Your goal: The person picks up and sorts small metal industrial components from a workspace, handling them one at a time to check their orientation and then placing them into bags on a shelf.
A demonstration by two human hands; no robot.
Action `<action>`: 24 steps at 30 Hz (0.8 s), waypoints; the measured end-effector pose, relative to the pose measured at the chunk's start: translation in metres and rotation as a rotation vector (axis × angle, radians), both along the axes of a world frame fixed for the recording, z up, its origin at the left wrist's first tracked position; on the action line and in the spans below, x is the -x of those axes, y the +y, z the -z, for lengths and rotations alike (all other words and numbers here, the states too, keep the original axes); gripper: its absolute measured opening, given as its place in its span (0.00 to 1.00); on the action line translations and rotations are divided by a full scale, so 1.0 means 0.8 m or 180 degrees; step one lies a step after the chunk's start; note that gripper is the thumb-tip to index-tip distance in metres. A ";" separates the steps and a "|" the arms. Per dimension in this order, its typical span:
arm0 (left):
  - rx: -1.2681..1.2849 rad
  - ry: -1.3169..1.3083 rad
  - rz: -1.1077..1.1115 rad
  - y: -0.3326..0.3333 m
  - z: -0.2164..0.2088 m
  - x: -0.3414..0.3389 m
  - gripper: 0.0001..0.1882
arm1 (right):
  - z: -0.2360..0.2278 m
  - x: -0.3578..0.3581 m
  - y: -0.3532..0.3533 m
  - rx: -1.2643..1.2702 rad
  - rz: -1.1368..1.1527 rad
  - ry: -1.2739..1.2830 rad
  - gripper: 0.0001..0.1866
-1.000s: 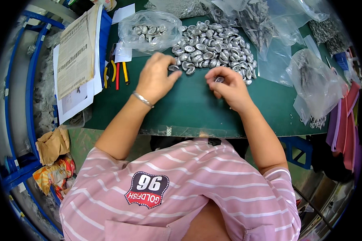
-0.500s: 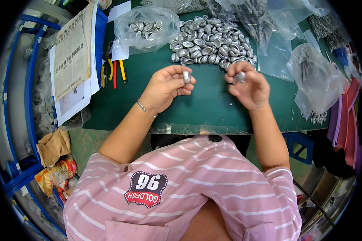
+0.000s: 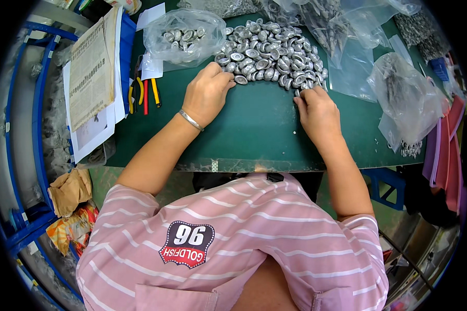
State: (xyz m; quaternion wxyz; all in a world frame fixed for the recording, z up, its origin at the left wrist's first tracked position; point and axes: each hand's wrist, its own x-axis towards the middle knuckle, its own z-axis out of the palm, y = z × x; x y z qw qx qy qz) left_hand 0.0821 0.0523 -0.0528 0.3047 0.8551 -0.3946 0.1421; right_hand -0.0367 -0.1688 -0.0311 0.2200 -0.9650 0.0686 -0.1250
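A heap of small silver oval metal pieces [image 3: 267, 54], many of them hollow like little cups, lies on the green tabletop. At the heap's left near edge is my left hand [image 3: 206, 96], its back turned up and its fingers curled together beside the pieces. Whatever those fingertips pinch is hidden from view. My right hand [image 3: 320, 115] reaches to the right near edge of the heap. Its thumb and fingers close on a silver metal piece [image 3: 297, 93], which shows only in part.
A clear plastic bag [image 3: 184, 41] with similar pieces lies left of the heap. Pliers [image 3: 139, 92] and red and yellow hand tools lie near a blue bin with papers [image 3: 92, 67]. More plastic bags [image 3: 402, 96] cover the table's right side.
Both hands have moved forward to the heap's near edge and turned backs up. The silver pieces they held up before no longer show in them as they did.
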 end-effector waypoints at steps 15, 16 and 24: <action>0.1752 0.2935 -0.0911 -0.003 -0.010 -0.030 0.08 | -0.014 -0.066 -0.006 -0.0930 -0.1052 -0.0902 0.18; 0.1084 0.1533 -0.1018 -0.005 0.000 -0.037 0.09 | -0.018 -0.082 0.013 -0.0437 -0.1036 -0.0937 0.19; 0.0040 0.0924 -0.0568 -0.023 -0.012 -0.008 0.25 | -0.006 -0.086 0.050 0.0678 -0.1108 -0.0305 0.21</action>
